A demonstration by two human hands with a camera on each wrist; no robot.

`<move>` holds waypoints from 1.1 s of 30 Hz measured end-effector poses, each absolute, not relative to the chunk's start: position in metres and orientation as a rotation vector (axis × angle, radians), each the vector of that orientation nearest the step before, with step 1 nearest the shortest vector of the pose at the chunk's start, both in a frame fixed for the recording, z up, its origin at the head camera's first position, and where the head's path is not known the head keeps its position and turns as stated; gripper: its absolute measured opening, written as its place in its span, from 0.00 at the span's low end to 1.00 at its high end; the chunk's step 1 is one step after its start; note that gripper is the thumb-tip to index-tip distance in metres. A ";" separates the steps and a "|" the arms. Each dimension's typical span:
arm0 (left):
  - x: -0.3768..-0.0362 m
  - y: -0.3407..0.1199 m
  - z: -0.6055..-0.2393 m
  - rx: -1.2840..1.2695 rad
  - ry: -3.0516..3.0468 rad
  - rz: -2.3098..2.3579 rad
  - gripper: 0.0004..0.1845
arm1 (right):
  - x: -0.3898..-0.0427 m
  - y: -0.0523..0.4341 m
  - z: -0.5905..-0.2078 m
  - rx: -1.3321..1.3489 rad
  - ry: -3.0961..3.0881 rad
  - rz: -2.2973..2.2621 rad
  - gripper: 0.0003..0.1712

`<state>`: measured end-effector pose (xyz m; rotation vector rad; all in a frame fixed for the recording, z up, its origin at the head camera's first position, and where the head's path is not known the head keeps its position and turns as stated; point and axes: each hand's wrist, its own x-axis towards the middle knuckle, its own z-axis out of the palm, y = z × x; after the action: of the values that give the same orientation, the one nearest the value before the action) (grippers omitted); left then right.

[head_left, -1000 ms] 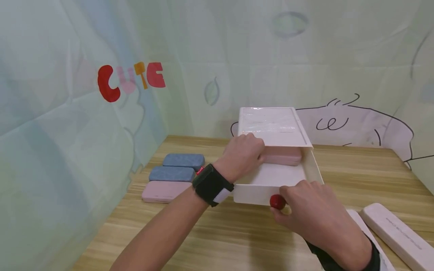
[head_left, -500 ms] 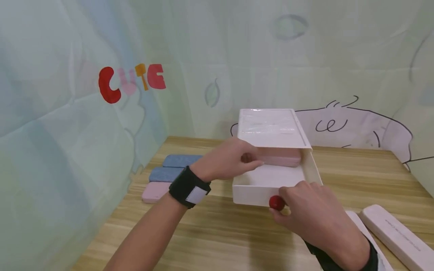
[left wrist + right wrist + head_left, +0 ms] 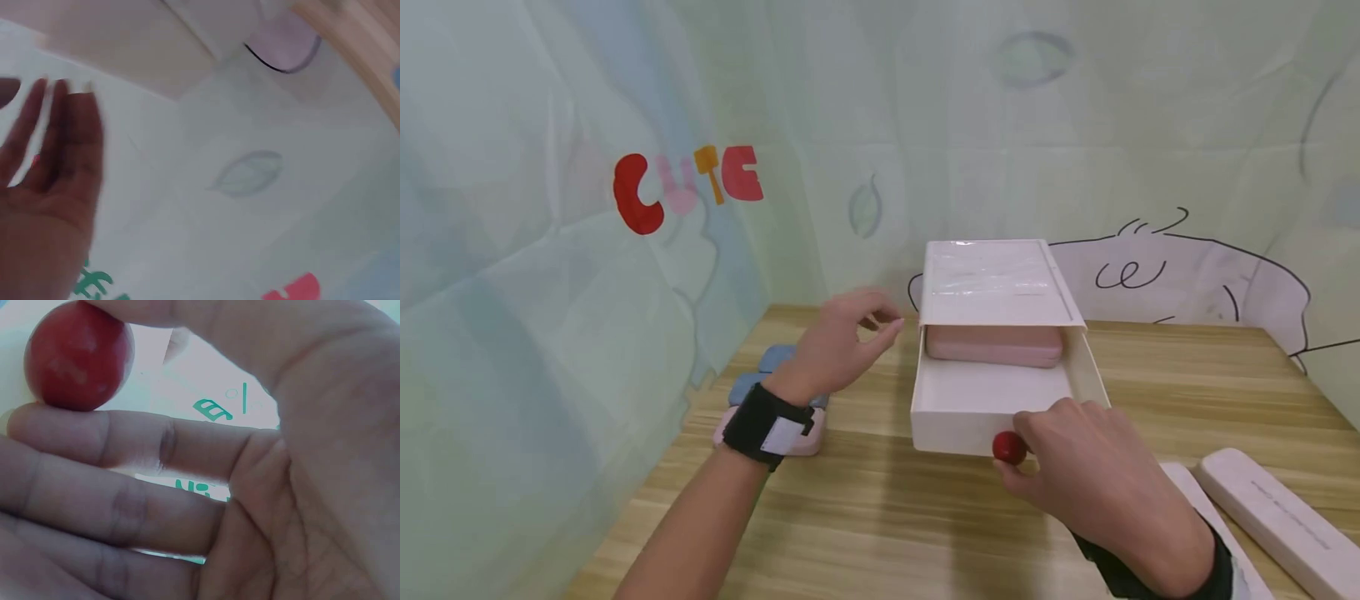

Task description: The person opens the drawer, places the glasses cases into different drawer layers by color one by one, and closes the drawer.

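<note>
Fingers (image 3: 62, 434), R hand (image 3: 1097, 479): pinching red knob (image 3: 1008, 448) | L hand (image 3: 838, 346): half-bent | wood tbl (image 3: 842, 517), printed bkdrop (image 3: 850, 92)

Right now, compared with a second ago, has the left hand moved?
Yes, to the left: in the head view, the left hand overlapped the white box then, and now it appears left of it.

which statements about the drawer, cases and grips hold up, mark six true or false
1. The right grip pinches the red knob on the drawer. True.
2. The drawer is shut. False: it stands open.
3. The left grip holds nothing. True.
4. The blue cases lie left of the drawer. True.
5. Both grips touch the red knob. False: only the right grip does.
6. The drawer holds nothing. False: a pink case lies inside.
</note>
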<state>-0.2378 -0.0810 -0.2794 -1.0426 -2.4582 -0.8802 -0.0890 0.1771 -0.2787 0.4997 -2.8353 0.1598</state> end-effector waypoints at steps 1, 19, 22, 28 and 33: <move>-0.241 -0.088 -0.283 -1.003 -2.507 -0.868 0.08 | -0.089 0.177 -0.279 0.501 -2.831 0.158 0.19; -0.277 -0.204 -0.355 -0.444 -3.272 -0.391 0.49 | -0.089 0.177 -0.280 0.485 -2.850 0.165 0.19; -0.275 -0.214 -0.364 -0.387 -3.323 -0.348 0.53 | -0.089 0.177 -0.280 0.488 -2.842 0.160 0.19; -0.273 -0.224 -0.380 -0.351 -3.379 -0.384 0.52 | -0.089 0.177 -0.282 0.499 -2.822 0.154 0.19; -0.272 -0.228 -0.388 -0.360 -3.380 -0.385 0.55 | -0.088 0.177 -0.282 0.502 -2.805 0.159 0.19</move>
<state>-0.2716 -0.2279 -0.3882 -0.3597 -3.3796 -0.3849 -0.0882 0.1773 -0.2819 0.5021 -2.8047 0.1592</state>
